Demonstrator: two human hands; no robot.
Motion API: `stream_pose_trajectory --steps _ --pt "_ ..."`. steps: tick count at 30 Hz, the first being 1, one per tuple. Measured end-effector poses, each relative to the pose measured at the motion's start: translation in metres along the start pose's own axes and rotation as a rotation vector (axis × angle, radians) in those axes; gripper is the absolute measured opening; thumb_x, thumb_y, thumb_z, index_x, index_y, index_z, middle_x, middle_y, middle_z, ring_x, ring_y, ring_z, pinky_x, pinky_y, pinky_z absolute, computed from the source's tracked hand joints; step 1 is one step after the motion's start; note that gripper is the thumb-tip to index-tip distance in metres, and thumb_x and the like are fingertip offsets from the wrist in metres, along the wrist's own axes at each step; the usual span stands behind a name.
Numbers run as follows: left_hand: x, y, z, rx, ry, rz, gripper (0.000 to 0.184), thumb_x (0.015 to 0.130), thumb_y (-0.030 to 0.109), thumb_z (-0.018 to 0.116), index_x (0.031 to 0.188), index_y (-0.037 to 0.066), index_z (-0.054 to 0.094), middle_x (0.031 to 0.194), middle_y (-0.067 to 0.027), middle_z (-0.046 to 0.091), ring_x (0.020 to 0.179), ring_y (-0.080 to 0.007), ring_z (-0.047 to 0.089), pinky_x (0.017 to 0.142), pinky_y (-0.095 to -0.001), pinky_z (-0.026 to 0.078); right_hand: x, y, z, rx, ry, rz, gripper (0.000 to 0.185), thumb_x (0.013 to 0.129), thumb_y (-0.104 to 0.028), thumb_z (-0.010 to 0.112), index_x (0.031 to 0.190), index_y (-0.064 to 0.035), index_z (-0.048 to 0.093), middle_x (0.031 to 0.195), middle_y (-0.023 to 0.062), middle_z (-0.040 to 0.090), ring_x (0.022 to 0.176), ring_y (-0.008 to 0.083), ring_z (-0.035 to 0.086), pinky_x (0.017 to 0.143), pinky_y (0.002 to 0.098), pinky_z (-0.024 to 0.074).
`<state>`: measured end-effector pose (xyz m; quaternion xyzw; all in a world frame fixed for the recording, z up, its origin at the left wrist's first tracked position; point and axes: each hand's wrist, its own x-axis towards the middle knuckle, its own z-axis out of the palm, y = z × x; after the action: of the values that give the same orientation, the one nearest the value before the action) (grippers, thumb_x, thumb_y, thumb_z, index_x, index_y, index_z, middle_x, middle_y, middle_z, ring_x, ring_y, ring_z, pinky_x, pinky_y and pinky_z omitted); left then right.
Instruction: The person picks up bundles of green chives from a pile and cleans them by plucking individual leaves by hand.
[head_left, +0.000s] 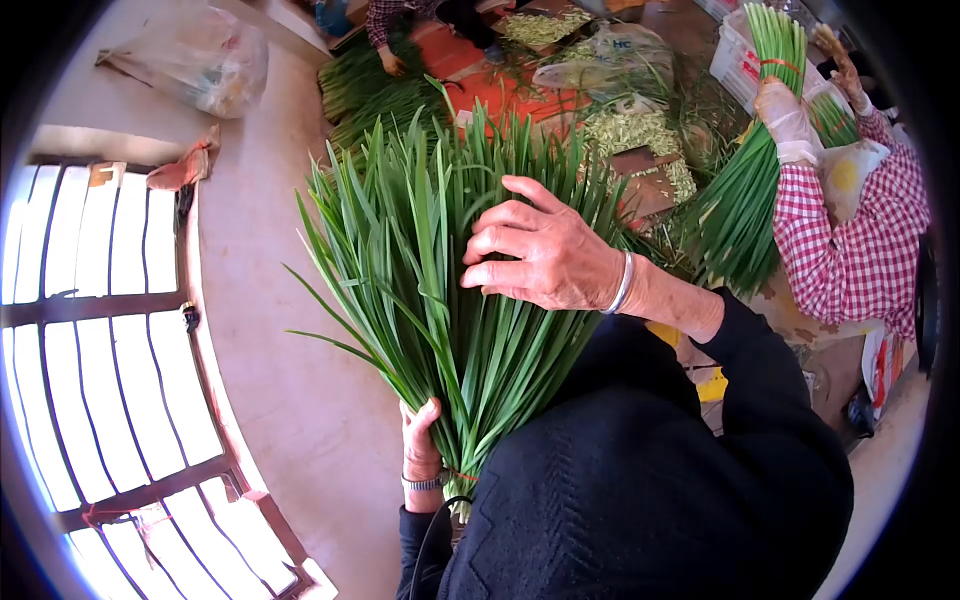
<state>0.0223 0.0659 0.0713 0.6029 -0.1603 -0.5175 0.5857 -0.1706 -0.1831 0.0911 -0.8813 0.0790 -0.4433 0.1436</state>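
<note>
A large bunch of garlic chives [430,270] stands upright before my chest, its long flat leaves fanned out at the top. Low down, my left hand [421,440] is closed around its left side, with the thumb showing and most of the fingers hidden behind the leaves. A thin reddish band [462,475] circles the bunch near its pale cut ends. My right hand [540,250] lies against the upper leaves, fingers spread apart and slightly bent, a silver bangle at the wrist.
At the right, a co-worker in a checked sleeve [835,235] and white glove holds another banded bunch [745,195]. A white crate [735,65] stands behind. Another person's hand [392,62] touches piled chives [375,100]. Trimmings [630,135] cover the floor; a barred window [95,230] is left.
</note>
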Motion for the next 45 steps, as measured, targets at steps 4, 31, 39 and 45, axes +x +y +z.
stream_pose_trajectory --steps 4,31,39,45 --pt "0.011 0.003 0.004 0.029 -0.007 0.003 0.066 0.070 0.029 0.075 0.123 -0.003 0.052 0.107 -0.0097 0.063 0.095 -0.0211 0.062 0.086 -0.0339 0.050 0.003 0.020 -0.001 -0.067 0.032 0.026 0.011 0.078 -0.022 0.070 0.089 -0.0200 0.067 0.090 -0.0066 0.058 0.096 0.0144 0.056 0.103 0.0456 0.0362" --pt "-0.004 -0.011 -0.017 0.077 -0.016 0.054 0.079 0.069 0.029 0.075 0.135 0.003 0.041 0.118 -0.0103 0.057 0.103 -0.0257 0.059 0.090 -0.0385 0.049 0.080 0.087 -0.027 0.038 -0.357 0.154 0.017 0.086 -0.025 0.060 0.094 -0.0159 0.072 0.081 0.0026 0.070 0.080 0.0215 0.063 0.089 0.0398 0.0378" --pt "-0.012 -0.009 -0.004 0.040 0.036 0.048 0.069 0.067 0.026 0.076 0.124 -0.002 0.049 0.108 -0.0096 0.060 0.096 -0.0221 0.060 0.087 -0.0346 0.048 0.068 0.061 -0.028 -0.019 -0.179 0.144 0.012 0.084 -0.019 0.065 0.086 -0.0081 0.066 0.076 0.0030 0.065 0.078 0.0209 0.058 0.082 0.0366 0.0401" --pt "-0.013 -0.011 -0.014 0.055 0.017 0.017 0.064 0.069 0.024 0.075 0.123 -0.002 0.051 0.108 -0.0095 0.062 0.096 -0.0213 0.060 0.087 -0.0341 0.048 0.051 0.085 -0.023 0.318 0.277 0.583 0.021 0.089 -0.029 0.063 0.092 -0.0112 0.072 0.082 0.0031 0.071 0.070 0.0119 0.065 0.067 0.0277 0.0534"
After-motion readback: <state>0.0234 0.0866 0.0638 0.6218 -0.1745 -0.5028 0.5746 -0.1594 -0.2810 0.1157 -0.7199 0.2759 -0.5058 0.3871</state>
